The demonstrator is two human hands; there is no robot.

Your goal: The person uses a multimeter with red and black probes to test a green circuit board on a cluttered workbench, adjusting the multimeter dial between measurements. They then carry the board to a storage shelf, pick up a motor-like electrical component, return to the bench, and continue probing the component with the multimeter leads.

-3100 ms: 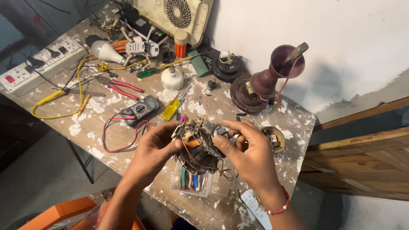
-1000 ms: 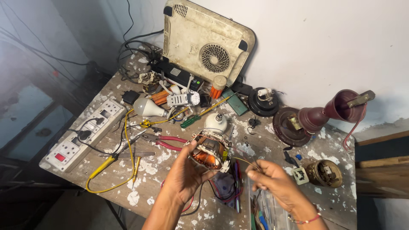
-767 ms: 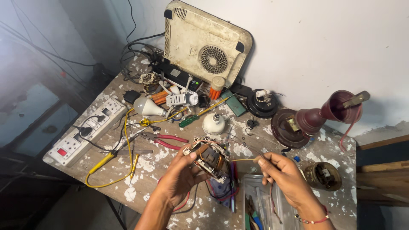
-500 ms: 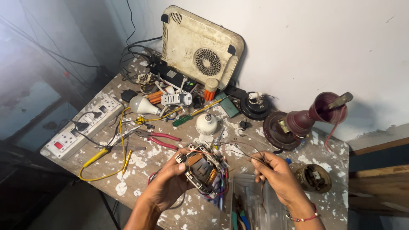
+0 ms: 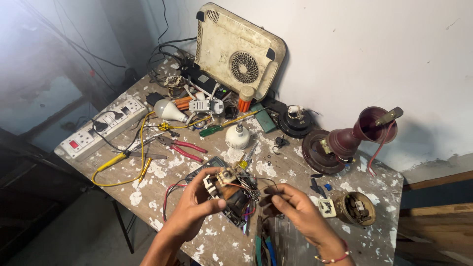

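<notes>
Two hands busy | left hand (image 5: 192, 209) grips motor (image 5: 231, 194) | right hand (image 5: 295, 209) pinches wire (image 5: 263, 180)

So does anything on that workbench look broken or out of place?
Yes. The white appliance stands tilted on edge against the wall, underside and fan vent showing, its casing stained. The left hand holds an opened-up motor part with loose wires, which the right hand pinches. The table is blotched with white paint.

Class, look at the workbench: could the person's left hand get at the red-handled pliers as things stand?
Probably not at once: the left hand is holding the wired motor part. The red-handled pliers lie uncovered nearby.
</notes>
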